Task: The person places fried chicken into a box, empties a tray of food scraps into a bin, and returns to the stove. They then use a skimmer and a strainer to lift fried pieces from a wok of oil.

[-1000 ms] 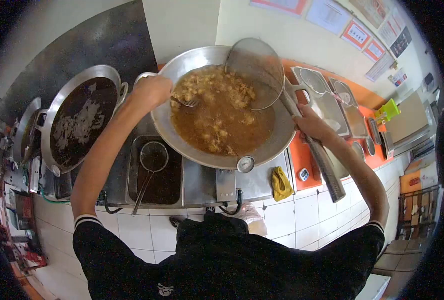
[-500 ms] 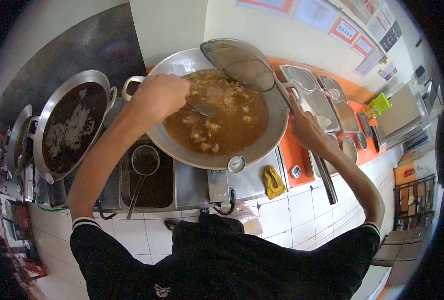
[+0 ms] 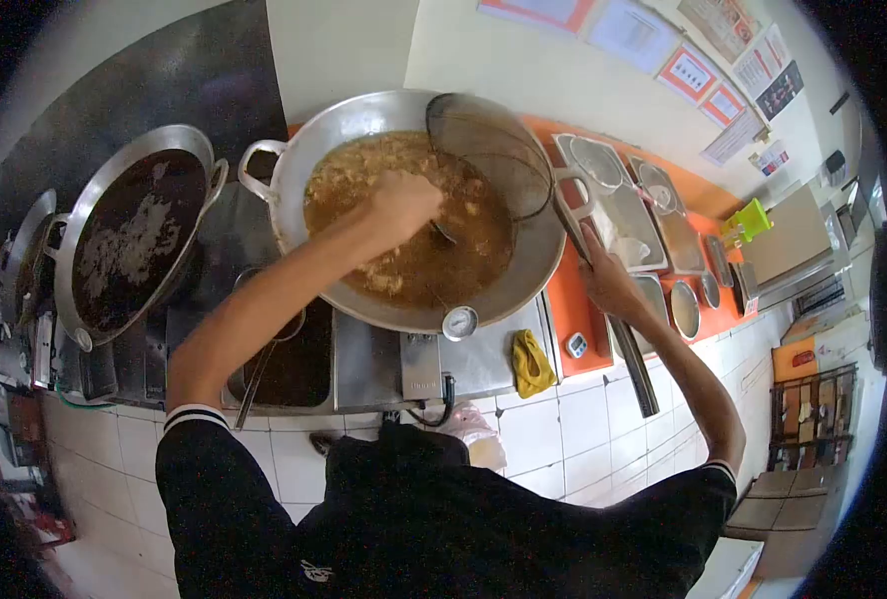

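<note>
My left hand (image 3: 403,208) is closed over the middle of the large wok (image 3: 282,180), around the handle of a small metal utensil (image 3: 443,234) whose end dips into the brown oil. Pale pieces of food (image 3: 381,280) float in that oil. On the wok's right side, my right hand (image 3: 611,285) grips the long handle of a wire strainer (image 3: 493,150). The round mesh leans over the wok's upper right part, its lower rim near the oil. A dial thermometer (image 3: 459,322) sits at the wok's front rim.
Left stands a second wok of dark oil (image 3: 84,225). A small sieve (image 3: 252,384) rests over a sunken tray in front. To the right are metal trays (image 3: 683,245), a timer (image 3: 576,345) and a yellow cloth (image 3: 532,363); papers (image 3: 688,70) hang on the wall.
My left hand has moved right, further over the wok, with the utensil. The strainer has shifted right relative to the wok and hangs more steeply. The view has shifted slightly.
</note>
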The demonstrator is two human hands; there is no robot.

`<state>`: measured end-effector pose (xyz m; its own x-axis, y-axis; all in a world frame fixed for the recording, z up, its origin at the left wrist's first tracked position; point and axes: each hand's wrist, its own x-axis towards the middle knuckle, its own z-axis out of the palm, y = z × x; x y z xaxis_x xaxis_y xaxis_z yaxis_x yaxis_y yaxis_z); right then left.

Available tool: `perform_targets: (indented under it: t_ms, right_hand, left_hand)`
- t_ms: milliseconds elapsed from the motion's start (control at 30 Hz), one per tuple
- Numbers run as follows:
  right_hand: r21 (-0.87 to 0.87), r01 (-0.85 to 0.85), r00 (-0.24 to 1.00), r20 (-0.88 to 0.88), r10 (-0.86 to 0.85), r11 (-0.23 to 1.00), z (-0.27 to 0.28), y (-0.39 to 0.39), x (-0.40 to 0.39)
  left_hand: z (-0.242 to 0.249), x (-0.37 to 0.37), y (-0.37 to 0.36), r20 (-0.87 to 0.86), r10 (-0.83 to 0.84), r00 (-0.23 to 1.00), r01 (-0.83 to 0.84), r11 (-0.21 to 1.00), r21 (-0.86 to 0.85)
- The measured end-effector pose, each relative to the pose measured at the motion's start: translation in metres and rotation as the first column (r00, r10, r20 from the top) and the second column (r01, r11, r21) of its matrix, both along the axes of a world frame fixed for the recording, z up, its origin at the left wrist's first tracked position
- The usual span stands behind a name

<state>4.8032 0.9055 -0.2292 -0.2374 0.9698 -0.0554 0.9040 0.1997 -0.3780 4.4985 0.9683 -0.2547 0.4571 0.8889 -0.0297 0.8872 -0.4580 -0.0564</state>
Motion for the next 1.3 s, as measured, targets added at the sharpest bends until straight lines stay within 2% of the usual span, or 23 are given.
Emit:
perform_targets:
  t_ms: [33,67,133,167,200,333,433,500,567,633,733,833,867,967,1100,1167,1200,1300]
  right_hand:
    - [-0.148,0.047,0.993,-0.103,-0.063,0.988,0.011,-0.008,-0.009]
    - [-0.207,0.075,0.969,-0.216,-0.12,0.975,0.01,-0.012,-0.011]
    - [-0.327,0.049,0.952,-0.269,-0.143,0.944,0.014,-0.014,-0.011]
    - [-0.385,0.031,0.943,-0.294,-0.154,0.923,0.013,-0.013,-0.009]
    - [-0.341,-0.01,0.954,-0.286,-0.093,0.94,0.008,-0.01,-0.004]
    - [-0.572,0.004,0.859,-0.418,-0.295,0.82,0.017,-0.013,0.0]
    - [-0.764,0.101,0.741,-0.369,-0.561,0.637,0.024,-0.012,-0.009]
    - [-0.808,0.075,0.694,-0.379,-0.613,0.585,0.02,-0.011,-0.015]
    - [-0.837,-0.015,0.639,-0.43,-0.638,0.548,0.022,-0.015,-0.022]
    - [-0.828,0.052,0.656,-0.393,-0.644,0.559,0.024,-0.017,-0.035]
    - [-0.808,0.086,0.691,-0.373,-0.619,0.583,0.02,-0.018,-0.042]
    - [-0.814,0.09,0.656,-0.385,-0.649,0.573,0.024,-0.021,-0.045]
    - [-0.825,0.094,0.631,-0.384,-0.674,0.558,0.027,-0.025,-0.046]
    - [-0.825,0.17,0.595,-0.35,-0.723,0.539,0.037,-0.035,-0.045]
    - [-0.811,0.098,0.627,-0.4,-0.669,0.577,0.041,-0.047,-0.054]
    - [-0.821,0.131,0.621,-0.369,-0.691,0.556,0.055,-0.051,-0.077]
    - [-0.791,0.234,0.641,-0.311,-0.701,0.565,0.059,-0.048,-0.091]
    - [-0.693,-0.064,0.643,-0.579,-0.502,0.718,0.011,-0.024,-0.081]
  left_hand:
    - [-0.002,-0.008,0.003,-0.015,0.034,0.999,-0.033,0.998,0.049]
    - [-0.004,-0.018,0.007,0.002,0.017,1.0,-0.017,0.998,0.059]
    - [-0.004,-0.039,0.015,0.031,-0.012,0.999,0.009,0.996,0.089]
    - [0.002,-0.046,0.012,0.025,0.013,1.0,-0.014,0.998,0.066]
    - [0.014,-0.052,0.008,0.019,0.038,0.999,-0.039,0.998,0.041]
    - [0.059,-0.078,-0.02,-0.026,0.045,0.999,-0.045,0.999,0.01]
    - [0.095,-0.087,-0.048,-0.027,0.135,0.991,-0.137,0.986,-0.097]
    - [0.104,-0.093,-0.062,-0.026,0.106,0.994,-0.107,0.991,-0.083]
    - [0.116,-0.092,-0.079,-0.024,0.103,0.994,-0.105,0.987,-0.117]
    - [0.127,-0.083,-0.096,-0.015,0.13,0.991,-0.13,0.969,-0.208]
    - [0.101,-0.086,-0.1,0.076,-0.048,0.996,0.058,0.987,-0.148]
    - [0.091,-0.069,-0.099,-0.018,0.088,0.996,-0.089,0.931,-0.354]
    - [0.083,-0.067,-0.096,-0.048,0.123,0.991,-0.132,0.919,-0.372]
    - [0.056,-0.072,-0.087,-0.09,0.149,0.985,-0.171,0.927,-0.335]
    - [0.041,-0.079,-0.068,-0.171,0.213,0.962,-0.261,0.904,-0.339]
    - [0.035,-0.084,-0.053,-0.214,0.228,0.95,-0.29,0.896,-0.337]
    - [0.033,-0.087,-0.045,-0.207,0.216,0.954,-0.277,0.9,-0.338]
    - [0.022,-0.098,-0.021,-0.174,0.211,0.962,-0.258,0.911,-0.321]
